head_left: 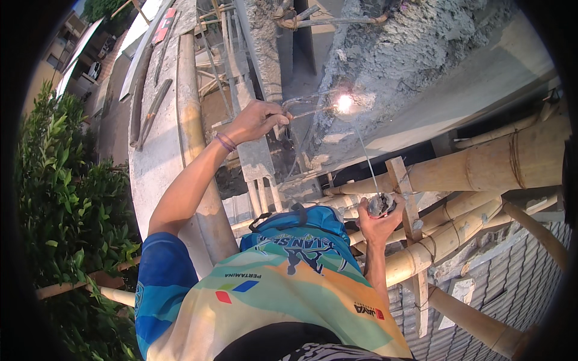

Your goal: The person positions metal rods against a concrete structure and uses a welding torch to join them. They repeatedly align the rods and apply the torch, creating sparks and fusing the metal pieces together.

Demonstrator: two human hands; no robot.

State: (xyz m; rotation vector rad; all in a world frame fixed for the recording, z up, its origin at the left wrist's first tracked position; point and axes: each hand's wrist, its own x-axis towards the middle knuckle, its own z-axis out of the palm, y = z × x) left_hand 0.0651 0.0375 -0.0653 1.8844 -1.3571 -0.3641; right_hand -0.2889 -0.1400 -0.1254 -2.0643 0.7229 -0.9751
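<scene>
High on a bamboo scaffold (481, 168) against a rough concrete wall (409, 48), a person in a bright printed jersey works at a bent steel bar (301, 99) jutting from the concrete. The left hand (256, 120) is curled round the near end of that bar, fingers closed on it. The right hand (378, 221) sits lower, beside a bamboo pole, fingers wrapped round a dark electrode holder (382, 204); from it a thin welding rod (364, 153) runs up to a bright spark (344, 103) where its tip meets the bar close to the wall.

The bar looks stiff and fairly heavy for its thickness, likely hot near the spark, so the end away from the glow, where the left hand already grips, seems the safe place to hold. The rod is slender and probably whippy, best steered from the holder only.

The wall is coarse and crumbly grey, with more bars (301, 18) sticking out near its top edge. A smooth concrete ledge (156, 150) runs along the left, green shrubs (72, 198) beyond it, and a tiled roof (518, 283) lies below the scaffold's lower right corner
</scene>
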